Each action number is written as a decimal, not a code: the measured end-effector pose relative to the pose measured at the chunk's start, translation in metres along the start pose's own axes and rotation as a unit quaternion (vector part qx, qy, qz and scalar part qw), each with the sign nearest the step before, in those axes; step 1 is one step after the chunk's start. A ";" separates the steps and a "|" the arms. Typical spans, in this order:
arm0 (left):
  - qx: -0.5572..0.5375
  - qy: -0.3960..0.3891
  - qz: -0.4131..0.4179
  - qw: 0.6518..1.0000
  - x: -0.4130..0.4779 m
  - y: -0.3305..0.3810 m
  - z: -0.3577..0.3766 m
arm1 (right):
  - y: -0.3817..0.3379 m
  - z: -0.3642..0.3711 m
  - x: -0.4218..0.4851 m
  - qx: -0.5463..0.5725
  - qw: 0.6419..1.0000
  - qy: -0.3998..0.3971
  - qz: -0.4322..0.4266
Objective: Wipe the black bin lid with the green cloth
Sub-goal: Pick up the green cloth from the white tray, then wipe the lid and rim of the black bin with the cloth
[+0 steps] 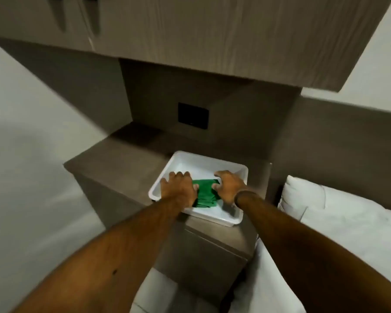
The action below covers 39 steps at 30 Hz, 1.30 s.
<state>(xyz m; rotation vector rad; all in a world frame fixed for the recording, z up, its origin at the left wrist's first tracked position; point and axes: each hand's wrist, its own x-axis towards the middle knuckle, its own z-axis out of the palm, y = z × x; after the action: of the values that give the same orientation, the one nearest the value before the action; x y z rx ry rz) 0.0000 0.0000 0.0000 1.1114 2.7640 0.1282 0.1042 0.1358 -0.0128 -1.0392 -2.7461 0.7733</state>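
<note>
A folded green cloth (205, 193) lies inside a white plastic tray (221, 216) on a brown bedside cabinet. My left hand (178, 188) hovers over the tray's left side with fingers spread, touching the cloth's left edge. My right hand (229, 185) is over the cloth's right edge, fingers curled and apart. Neither hand visibly grips the cloth. No black bin lid is in view.
The brown cabinet top (122, 159) extends left and behind the tray. A black wall switch plate (193, 115) sits on the back panel. Overhead wooden cupboards (212, 37) hang above. White bedding and a pillow (325, 213) lie to the right and below.
</note>
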 end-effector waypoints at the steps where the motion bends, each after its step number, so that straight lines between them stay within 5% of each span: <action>1: 0.005 -0.040 -0.038 0.998 0.013 0.003 0.004 | 0.004 0.005 0.014 -0.032 0.999 -0.020 -0.005; 5: -0.060 -0.153 -0.115 0.980 0.038 0.006 0.016 | 0.006 0.023 0.042 -0.144 0.985 -0.093 -0.019; 9: -0.143 -0.133 -0.132 0.972 0.050 0.013 0.033 | 0.015 0.029 0.052 -0.136 0.986 -0.097 -0.023; 13: -0.302 -0.062 -0.086 0.948 0.046 0.009 0.011 | 0.011 -0.020 0.043 -0.013 0.997 -0.070 -0.018; 16: -0.463 0.002 -0.002 0.886 0.004 -0.006 -0.030 | -0.005 -0.063 -0.001 0.230 0.972 -0.051 -0.017; 21: -0.660 -0.110 0.068 0.740 -0.156 -0.056 -0.040 | -0.041 -0.033 -0.160 0.616 0.762 -0.198 0.011; 24: -0.666 -0.132 0.009 0.734 -0.267 -0.087 0.012 | -0.055 0.025 -0.280 0.775 0.516 -0.358 0.067; 25: -0.653 -0.144 -0.025 0.743 -0.305 -0.098 0.033 | -0.058 0.047 -0.313 0.801 0.466 -0.368 0.083; 27: -0.654 -0.183 -0.078 0.730 -0.386 -0.128 0.078 | -0.061 0.103 -0.368 0.760 0.505 -0.354 0.205; 29: -0.639 -0.191 -0.122 0.735 -0.445 -0.150 0.123 | -0.058 0.153 -0.422 0.621 0.664 -0.274 0.314; 33: -0.588 -0.165 -0.268 0.745 -0.515 -0.199 0.223 | -0.060 0.262 -0.456 0.505 0.706 -0.264 0.419; 36: -0.544 -0.157 -0.369 0.737 -0.532 -0.245 0.308 | -0.049 0.351 -0.434 0.488 0.727 -0.262 0.405; 39: -0.448 -0.116 -0.384 0.799 -0.511 -0.292 0.412 | -0.026 0.451 -0.383 0.418 0.839 -0.215 0.275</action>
<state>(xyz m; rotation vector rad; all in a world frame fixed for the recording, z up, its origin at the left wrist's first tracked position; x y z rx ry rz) 0.2393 -0.5565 -0.3863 -0.2286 2.2045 0.9694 0.2590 -0.3184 -0.3602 -1.5134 -1.8792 2.2451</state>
